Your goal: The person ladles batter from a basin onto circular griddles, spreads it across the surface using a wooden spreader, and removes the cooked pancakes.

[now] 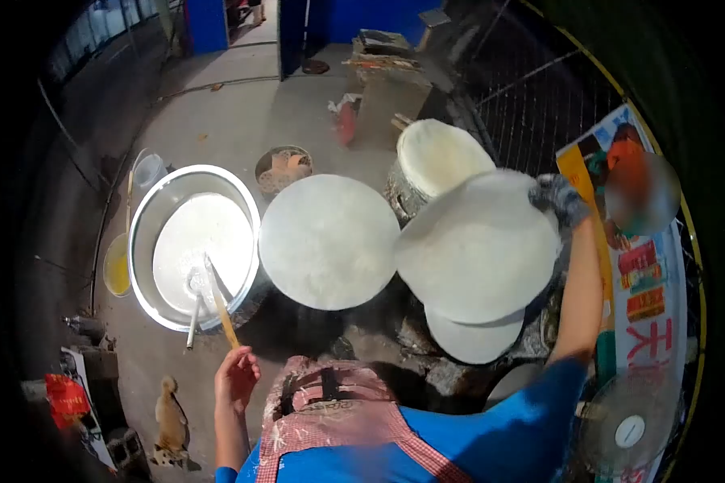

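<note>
Wooden-handled tool, pinched by the left hand, leans across the near rim of a metal pot; farther off, the gloved right hand grips a round white sheet by its far right edge, overlapping a pale disc.

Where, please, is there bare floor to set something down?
The floor is mostly bare between the metal pot and the lit doorway, with a smaller patch between the pot and the dog. The right side is crowded: the pale sheet at the right hand overlaps a lower disc. The pot and middle round leave hardly a visible gap.
</note>
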Motion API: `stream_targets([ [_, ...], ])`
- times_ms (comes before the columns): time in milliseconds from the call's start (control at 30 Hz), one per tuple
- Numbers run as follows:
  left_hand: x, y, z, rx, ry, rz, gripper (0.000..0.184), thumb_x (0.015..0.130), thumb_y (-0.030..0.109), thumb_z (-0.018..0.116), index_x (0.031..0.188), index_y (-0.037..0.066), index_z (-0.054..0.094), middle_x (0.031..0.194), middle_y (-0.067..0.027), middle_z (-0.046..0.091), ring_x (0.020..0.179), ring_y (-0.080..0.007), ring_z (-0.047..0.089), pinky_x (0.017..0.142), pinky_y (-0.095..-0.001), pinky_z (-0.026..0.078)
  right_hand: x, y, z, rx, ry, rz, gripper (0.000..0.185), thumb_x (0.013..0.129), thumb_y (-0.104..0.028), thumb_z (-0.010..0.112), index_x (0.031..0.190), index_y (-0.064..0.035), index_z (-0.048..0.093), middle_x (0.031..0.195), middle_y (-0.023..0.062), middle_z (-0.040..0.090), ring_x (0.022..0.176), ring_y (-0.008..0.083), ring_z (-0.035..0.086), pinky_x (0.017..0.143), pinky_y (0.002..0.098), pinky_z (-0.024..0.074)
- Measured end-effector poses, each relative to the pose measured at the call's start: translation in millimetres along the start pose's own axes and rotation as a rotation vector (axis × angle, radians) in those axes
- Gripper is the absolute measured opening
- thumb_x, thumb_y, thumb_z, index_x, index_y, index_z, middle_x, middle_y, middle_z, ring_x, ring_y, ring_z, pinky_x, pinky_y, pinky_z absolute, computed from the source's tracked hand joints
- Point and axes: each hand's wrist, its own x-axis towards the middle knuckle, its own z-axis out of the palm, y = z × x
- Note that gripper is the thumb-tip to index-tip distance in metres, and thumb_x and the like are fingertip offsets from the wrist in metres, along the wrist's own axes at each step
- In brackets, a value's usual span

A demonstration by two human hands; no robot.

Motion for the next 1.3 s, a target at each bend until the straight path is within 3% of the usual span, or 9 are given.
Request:
stream_targets([
  [100, -4, -16, 6, -0.099, 0.06, 0.057, 0.02, 0.082, 0.024, 0.049, 0.09, 0.007, 0.056, 0.074, -0.0059, 0.057, 0.062, -0.0179, 0.054, 0.056, -0.0285, 0.044, 142, 96, -19, 0.131, 0.028, -0.158, 0.011, 0.074, -0.012, 0.062, 0.077, -0.0019, 0.06, 0.067, 0.0054, 0.06, 0.062, 0.0123, 0.054, 0.06, 0.0283, 0.0444],
  [300, 6, -36, 36, -0.134, 0.097, 0.05, 0.021, 0.083, 0.024, 0.048, 0.09, 0.007, 0.057, 0.074, -0.0053, 0.058, 0.063, -0.0172, 0.054, 0.057, -0.0291, 0.044, 147, 41, -59, -0.015, 0.485, -0.292, 0.015, 0.077, -0.016, 0.059, 0.087, -0.0057, 0.062, 0.076, 0.0094, 0.063, 0.069, 0.0201, 0.057, 0.065, 0.0325, 0.0442],
  [433, 20, -37, 56, -0.104, 0.078, 0.057, 0.02, 0.083, 0.024, 0.048, 0.089, 0.007, 0.057, 0.073, -0.005, 0.058, 0.062, -0.0174, 0.053, 0.057, -0.0291, 0.044, 116, 16, 21, -0.606, 0.54, -0.288, 0.022, 0.079, -0.023, 0.049, 0.09, -0.0083, 0.061, 0.084, 0.0125, 0.061, 0.076, 0.0321, 0.056, 0.067, 0.04, 0.0444],
  [567, 16, -39, 73, -0.063, 0.098, 0.057, 0.02, 0.083, 0.024, 0.048, 0.088, 0.007, 0.057, 0.071, -0.005, 0.057, 0.061, -0.0179, 0.053, 0.057, -0.0294, 0.044, 144, 97, 179, -0.542, 0.658, -0.364, 0.022, 0.08, -0.023, 0.044, 0.084, -0.0093, 0.06, 0.077, 0.0115, 0.06, 0.072, 0.0296, 0.056, 0.067, 0.0402, 0.0439],
  [733, -1, -43, 78, -0.027, 0.186, 0.061, 0.019, 0.082, 0.024, 0.049, 0.087, 0.007, 0.056, 0.071, -0.0052, 0.056, 0.062, -0.018, 0.053, 0.058, -0.0296, 0.044, 143, 134, 291, -0.578, 0.495, -0.204, 0.022, 0.076, -0.019, 0.04, 0.086, -0.0161, 0.058, 0.085, 0.0036, 0.057, 0.085, 0.0203, 0.052, 0.078, 0.0409, 0.0349],
  [867, -7, -50, 65, -0.067, 0.234, 0.079, 0.019, 0.082, 0.023, 0.048, 0.088, 0.007, 0.056, 0.073, -0.006, 0.056, 0.063, -0.0192, 0.053, 0.058, -0.03, 0.044, 143, 157, 281, -0.472, 0.497, -0.276, 0.022, 0.076, -0.017, 0.041, 0.087, -0.0142, 0.059, 0.084, 0.009, 0.058, 0.082, 0.0249, 0.053, 0.074, 0.0397, 0.0378],
  [1033, 7, -62, 49, -0.041, 0.196, 0.056, 0.025, 0.082, 0.029, 0.048, 0.089, 0.007, 0.057, 0.077, -0.0065, 0.058, 0.068, -0.0201, 0.055, 0.061, -0.0316, 0.044, 124, 151, 274, -0.112, 0.421, -0.214, 0.041, 0.063, -0.009, 0.049, 0.103, -0.0041, 0.055, 0.102, 0.0154, 0.056, 0.1, 0.0296, 0.05, 0.092, 0.0341, 0.0358],
  [1167, 10, -62, 9, 0.22, 0.174, 0.074, 0.07, 0.081, 0.064, 0.022, 0.065, 0.006, 0.058, 0.104, -0.0092, 0.054, 0.098, -0.0203, 0.047, 0.085, -0.0436, 0.035, 91, 89, 277, -0.044, 0.56, -0.253, 0.039, 0.067, -0.007, 0.054, 0.106, -0.0003, 0.053, 0.107, 0.0176, 0.054, 0.101, 0.0295, 0.049, 0.09, 0.0345, 0.0367],
  [1300, 11, -42, -12, 0.418, 0.356, 0.099, 0.067, 0.081, 0.064, 0.02, 0.11, 0.013, 0.054, 0.114, -0.0062, 0.049, 0.103, -0.0219, 0.044, 0.087, -0.0439, 0.032, 29, -31, 310, 0.284, 0.057, -0.219, 0.03, 0.078, -0.006, 0.05, 0.108, 0.0, 0.051, 0.102, 0.0145, 0.057, 0.099, 0.0241, 0.051, 0.087, 0.0324, 0.039],
])
